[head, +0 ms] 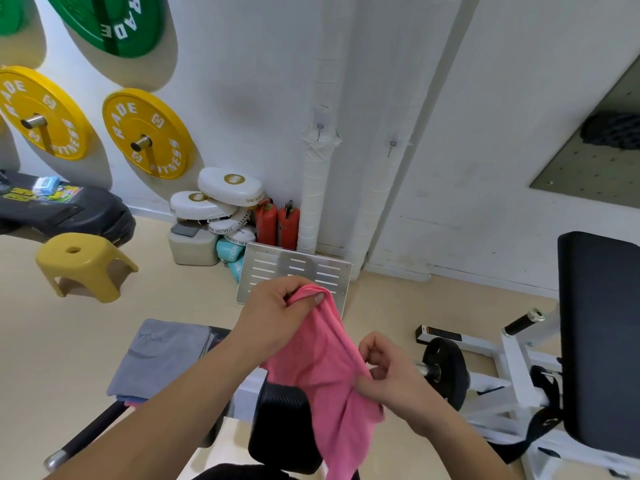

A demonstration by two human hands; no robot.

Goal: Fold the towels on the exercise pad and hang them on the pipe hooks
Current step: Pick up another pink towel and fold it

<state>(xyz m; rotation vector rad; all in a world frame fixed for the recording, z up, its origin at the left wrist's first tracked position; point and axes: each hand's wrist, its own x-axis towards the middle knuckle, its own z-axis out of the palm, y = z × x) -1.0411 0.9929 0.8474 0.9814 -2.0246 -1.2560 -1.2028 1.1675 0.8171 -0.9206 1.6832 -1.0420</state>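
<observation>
Pink towel (pixel 322 362) held up above the black pad (pixel 284 424), left hand (pixel 277 306) pinching its top corner, right hand (pixel 388 372) pinching its lower edge, grey towel (pixel 162 355) folded at left, two hooks (pixel 320 128) on the wall pipes.

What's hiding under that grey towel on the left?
Under the grey towel, thin blue and pink cloth edges peek out at its near edge. How many pieces lie there is covered.
</observation>
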